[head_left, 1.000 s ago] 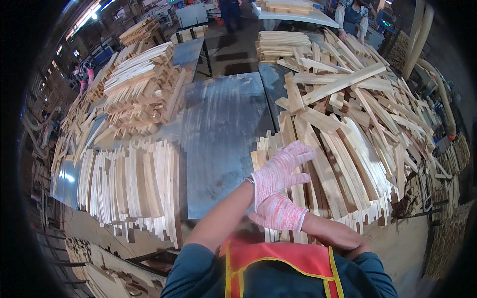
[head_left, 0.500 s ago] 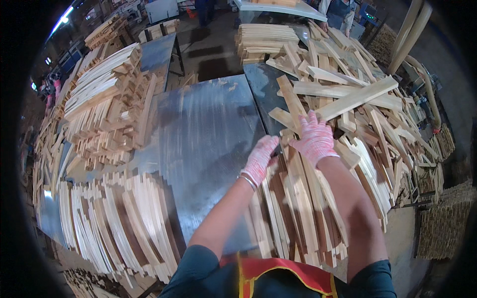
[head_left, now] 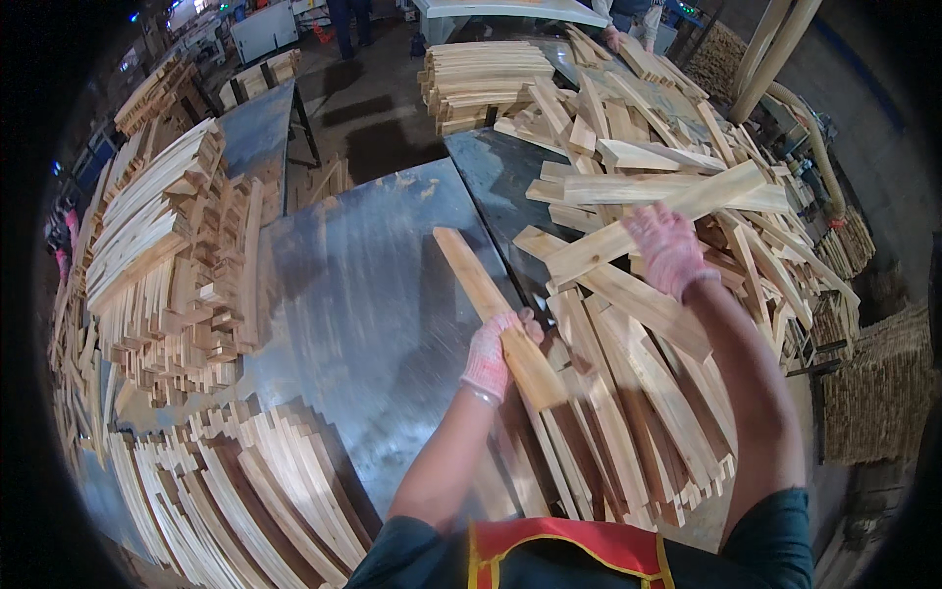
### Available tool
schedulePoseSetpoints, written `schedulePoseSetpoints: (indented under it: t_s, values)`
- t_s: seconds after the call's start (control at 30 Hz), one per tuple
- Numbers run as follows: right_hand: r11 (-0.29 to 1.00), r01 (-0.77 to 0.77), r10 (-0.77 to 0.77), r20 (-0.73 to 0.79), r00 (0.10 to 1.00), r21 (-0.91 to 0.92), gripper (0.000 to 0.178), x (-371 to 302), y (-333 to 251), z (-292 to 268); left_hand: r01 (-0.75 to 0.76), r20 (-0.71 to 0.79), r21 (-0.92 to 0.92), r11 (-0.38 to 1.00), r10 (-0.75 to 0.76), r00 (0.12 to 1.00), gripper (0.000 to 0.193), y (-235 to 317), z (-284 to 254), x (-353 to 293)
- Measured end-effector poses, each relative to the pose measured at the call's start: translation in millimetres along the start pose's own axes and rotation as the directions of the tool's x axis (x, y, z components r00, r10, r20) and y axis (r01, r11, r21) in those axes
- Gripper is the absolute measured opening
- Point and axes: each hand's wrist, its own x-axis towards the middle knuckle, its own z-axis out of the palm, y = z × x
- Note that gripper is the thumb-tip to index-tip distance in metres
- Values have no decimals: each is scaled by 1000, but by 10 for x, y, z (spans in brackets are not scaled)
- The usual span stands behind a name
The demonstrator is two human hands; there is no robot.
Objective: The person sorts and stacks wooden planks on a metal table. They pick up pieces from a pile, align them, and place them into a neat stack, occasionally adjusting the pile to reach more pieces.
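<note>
Over grey metal counter (head_left: 343, 294), right edge, left hand (head_left: 491, 355) gripped 1 wooden strip (head_left: 475, 280) near mid-length, where steady hold presumably favoured balance; right hand (head_left: 672, 253), blurred, was at a loose plank (head_left: 599, 249), closure indeterminable.

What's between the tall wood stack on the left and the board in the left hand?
In the head view, only streaked metal tabletop lies between the wood stack and the held board.

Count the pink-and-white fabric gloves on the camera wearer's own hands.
2: one on the left hand, gripping a narrow tan wooden board; one on the right hand, over a long pale wooden plank. Neither is hidden.
</note>
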Motion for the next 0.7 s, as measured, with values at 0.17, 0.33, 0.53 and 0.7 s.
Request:
schedulePoseSetpoints:
  t_s: [0.17,0.33,0.53,0.7]
  values:
    - [996,17,14,334,943,-88,55,535,305,-272,51,112,122,991,-65,992,40,-32,-218,-391]
    - [889,38,-171,254,952,456,50,669,-807,-993,-191,59,240,952,182,981,48,-48,-316,-679]
    - [228,-315,61,309,949,921,59,449,-2057,-553,-266,31,50,963,265,964,54,-197,300,-476]
    - [928,84,-178,235,956,362,76,-6,-1067,-867,-232,-42,161,959,241,969,38,583,-297,-653]
